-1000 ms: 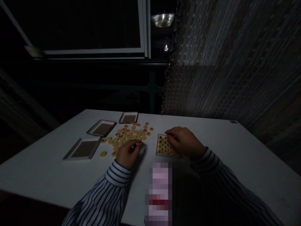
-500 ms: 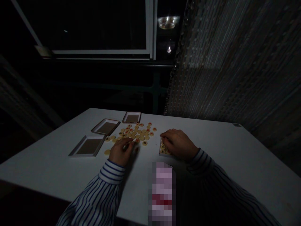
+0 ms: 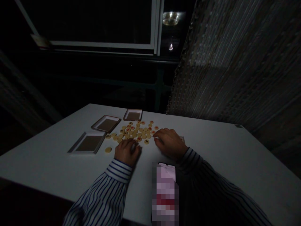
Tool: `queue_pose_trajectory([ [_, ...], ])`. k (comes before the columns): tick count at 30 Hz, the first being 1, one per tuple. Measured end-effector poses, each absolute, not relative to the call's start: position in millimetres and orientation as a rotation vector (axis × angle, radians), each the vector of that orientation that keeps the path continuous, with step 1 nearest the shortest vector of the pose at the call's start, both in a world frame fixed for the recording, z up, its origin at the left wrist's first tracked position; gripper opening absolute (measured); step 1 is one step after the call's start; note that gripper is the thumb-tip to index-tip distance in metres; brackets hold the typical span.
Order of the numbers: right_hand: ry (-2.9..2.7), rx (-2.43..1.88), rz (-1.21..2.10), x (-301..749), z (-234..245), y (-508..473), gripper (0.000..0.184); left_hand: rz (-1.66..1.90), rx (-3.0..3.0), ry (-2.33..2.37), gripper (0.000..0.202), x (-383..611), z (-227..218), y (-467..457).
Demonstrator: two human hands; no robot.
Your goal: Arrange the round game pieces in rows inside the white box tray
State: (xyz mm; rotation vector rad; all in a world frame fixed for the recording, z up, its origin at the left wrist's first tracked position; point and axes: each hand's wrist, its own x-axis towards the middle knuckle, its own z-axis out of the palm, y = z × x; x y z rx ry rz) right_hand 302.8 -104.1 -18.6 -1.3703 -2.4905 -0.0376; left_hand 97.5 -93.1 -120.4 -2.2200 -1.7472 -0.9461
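Observation:
Low over the near edge of a pile of round xiangqi pieces is my left hand, its fingers curled toward the thumb. Whatever lies between those fingertips is hidden. My right hand reaches in from the right with thumb and forefinger apart, close to the pile's right side. No piece shows in it. The pieces are pale yellow, some face up with red or black characters. Behind my right hand, only a corner of the small box is visible. A single piece lies left of my left hand.
Three shallow trays or lids stand left of and behind the pile: a near one, a middle one and a far one. A phone, partly pixelated, lies at the front of the white table. A bead curtain hangs at right.
My right hand has moved left from the box of pieces toward the pile, now covering most of the box. My left hand has shifted slightly right. The view has tilted a little.

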Motion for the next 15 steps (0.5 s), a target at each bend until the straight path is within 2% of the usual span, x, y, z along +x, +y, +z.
queue_pose_trajectory([
  [15, -2.556, -1.403, 0.031, 292.5, -40.7, -97.4, 0.024, -0.821, -2.129, -1.899, 0.028, 107.4, -125.1, -101.1],
])
